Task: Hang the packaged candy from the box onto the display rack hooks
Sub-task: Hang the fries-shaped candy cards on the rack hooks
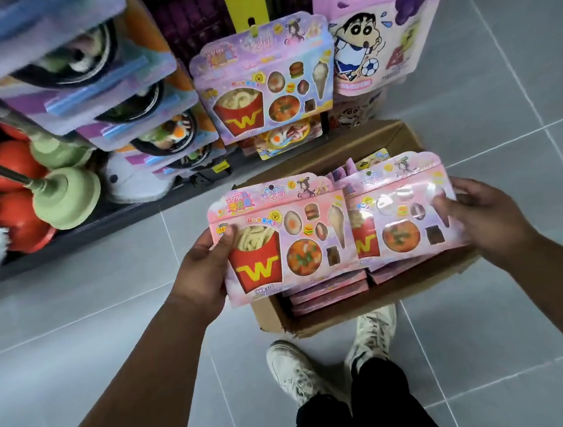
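Observation:
My left hand [206,272] grips a pink candy pack [282,237] printed with a red fries box by its left edge, thumb on the front. My right hand [483,218] holds a second, matching candy pack [403,208] by its right edge, thumb on the front. Both packs hover side by side over an open cardboard box [422,299] on the floor. Several more pink packs [329,293] lie stacked in the box. One identical pack [263,77] hangs on a rack hook [253,26] straight ahead above the box.
Left of the hung pack, rows of purple bowl-shaped candy packs [145,102] hang on hooks. Red and green plush toys [30,189] jut out at the far left. A pink cartoon display stand [379,25] rises at right. Grey tiled floor [526,344] and my shoes [298,370] lie below.

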`<state>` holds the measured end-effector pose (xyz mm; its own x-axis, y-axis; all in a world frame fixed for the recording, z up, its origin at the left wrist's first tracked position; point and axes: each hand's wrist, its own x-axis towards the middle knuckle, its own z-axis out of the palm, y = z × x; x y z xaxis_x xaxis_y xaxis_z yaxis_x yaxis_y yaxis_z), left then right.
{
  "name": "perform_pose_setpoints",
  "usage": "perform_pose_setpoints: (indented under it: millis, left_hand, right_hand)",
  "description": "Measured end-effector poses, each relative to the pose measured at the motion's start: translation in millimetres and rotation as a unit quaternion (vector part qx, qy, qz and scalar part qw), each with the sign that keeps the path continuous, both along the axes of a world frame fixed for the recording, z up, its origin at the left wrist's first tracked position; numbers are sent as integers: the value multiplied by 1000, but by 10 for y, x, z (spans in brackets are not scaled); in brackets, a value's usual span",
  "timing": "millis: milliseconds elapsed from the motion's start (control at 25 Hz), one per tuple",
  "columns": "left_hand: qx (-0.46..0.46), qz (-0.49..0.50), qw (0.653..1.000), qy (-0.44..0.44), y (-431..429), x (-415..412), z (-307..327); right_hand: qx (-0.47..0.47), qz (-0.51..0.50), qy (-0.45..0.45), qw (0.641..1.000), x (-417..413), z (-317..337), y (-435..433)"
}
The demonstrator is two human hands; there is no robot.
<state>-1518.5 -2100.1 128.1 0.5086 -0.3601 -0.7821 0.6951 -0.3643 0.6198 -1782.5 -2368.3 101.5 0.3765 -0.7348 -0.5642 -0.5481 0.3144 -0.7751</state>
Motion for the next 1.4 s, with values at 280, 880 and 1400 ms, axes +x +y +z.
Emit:
perform_pose_setpoints:
  millis: [280,880,1400]
  left_hand:
    - [-57,44,997,31,323,218,1002]
    - [-138,87,987,10,264,167,1648]
    - [-180,150,971,43,-228,-216,1429]
  right_hand:
    - [21,-57,-104,993,364,796,404]
    - [-13,-25,-189,982,1176,1498,77]
    - [-24,61,-248,967,1943,1359,-493]
